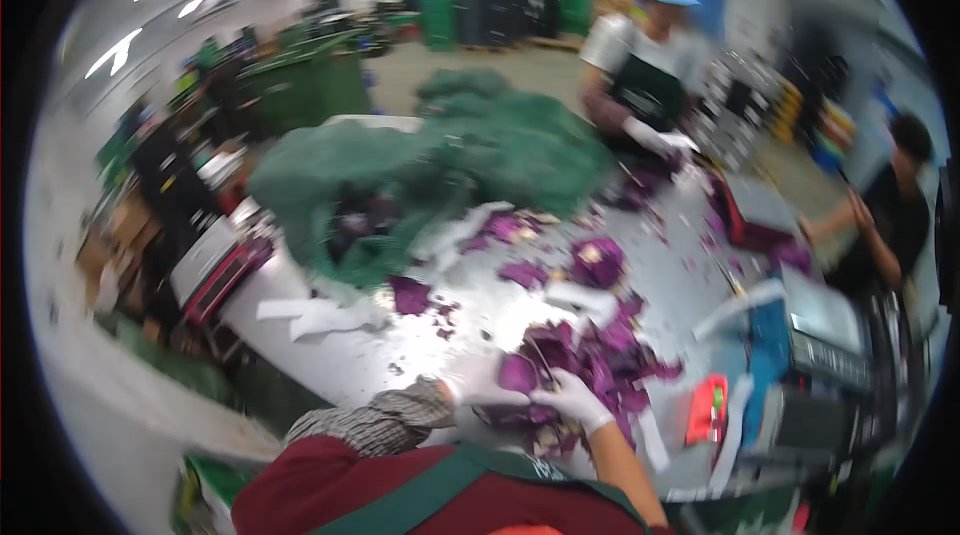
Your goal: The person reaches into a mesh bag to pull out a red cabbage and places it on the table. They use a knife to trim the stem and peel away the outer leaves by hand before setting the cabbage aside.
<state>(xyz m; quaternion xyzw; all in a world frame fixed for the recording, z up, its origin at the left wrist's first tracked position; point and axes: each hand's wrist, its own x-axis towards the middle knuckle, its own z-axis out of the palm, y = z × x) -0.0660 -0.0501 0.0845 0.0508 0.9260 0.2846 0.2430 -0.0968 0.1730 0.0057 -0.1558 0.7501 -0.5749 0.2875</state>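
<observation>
Purple cabbage (518, 375) sits at the near side of the surface (432, 355), the left hand (485, 382) with fingers curled against it, and blur hides whether the right hand (577, 401) has its fingers pinching that thin, knife-like tool (541, 359). Careful here: one slip on smooth leaf could drive it leftward into the glove, while loose purple leaves (612, 353) crowding alongside could foul the grip.

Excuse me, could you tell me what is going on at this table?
At a grey table, the camera wearer is handling purple leafy vegetables. The gloved left hand holds a purple piece; the gloved right hand is close beside it, at a thin object too blurred to identify. Loose purple leaves lie around them. Across the table stands a co-worker, also gloved, and green mesh is heaped nearby.
</observation>
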